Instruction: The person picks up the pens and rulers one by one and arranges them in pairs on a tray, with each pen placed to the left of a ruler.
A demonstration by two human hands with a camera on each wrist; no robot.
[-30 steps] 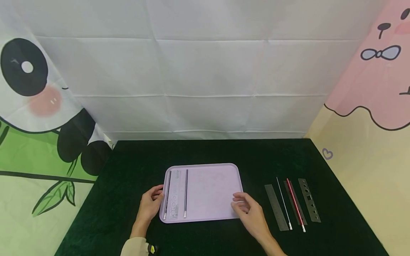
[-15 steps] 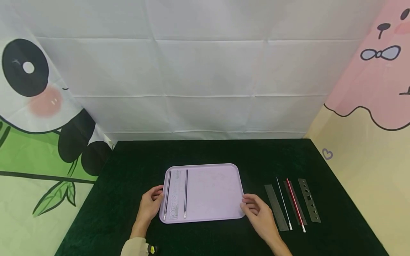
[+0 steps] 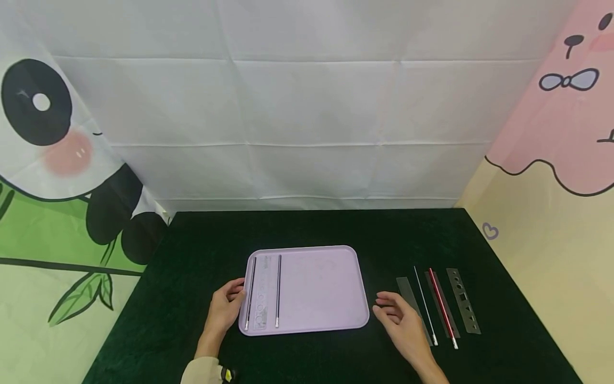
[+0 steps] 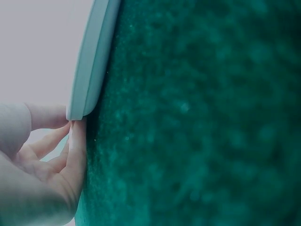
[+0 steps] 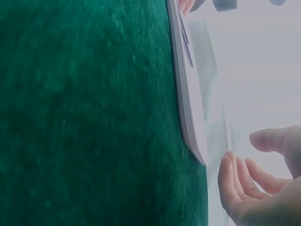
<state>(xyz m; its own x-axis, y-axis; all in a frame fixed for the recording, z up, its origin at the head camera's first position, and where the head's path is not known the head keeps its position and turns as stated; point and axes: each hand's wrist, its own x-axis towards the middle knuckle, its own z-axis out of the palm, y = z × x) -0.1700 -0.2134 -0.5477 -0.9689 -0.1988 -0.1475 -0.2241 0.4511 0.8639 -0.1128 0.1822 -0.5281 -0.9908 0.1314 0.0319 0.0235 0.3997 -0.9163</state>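
Note:
A lilac tray [image 3: 321, 288] lies on the dark green cloth. On its left part, two dark pencils [image 3: 278, 290] lie on either side of a clear ruler [image 3: 261, 293] with cut-out shapes. My left hand [image 3: 226, 305] holds the tray's left edge. In the left wrist view, its thumb [image 4: 49, 117] meets the rim while the fingers reach against the edge from below. Just off the tray's right edge, my right hand [image 3: 399, 325] hovers with fingers loosely bent and nothing between them. It partly covers a see-through ruler [image 3: 406, 290] beside it.
Right of that hand lie a thin white pencil [image 3: 424, 301], a red pencil [image 3: 441, 304] on another ruler [image 3: 454, 326], and a ruler with cut-out holes [image 3: 462, 298]. A white sheet [image 3: 307, 106] hangs behind the green-covered table [image 3: 211, 234].
My right hand has moved right, from over the tray's right edge to beyond it, near the rulers. The left hand and the tray have stayed in place.

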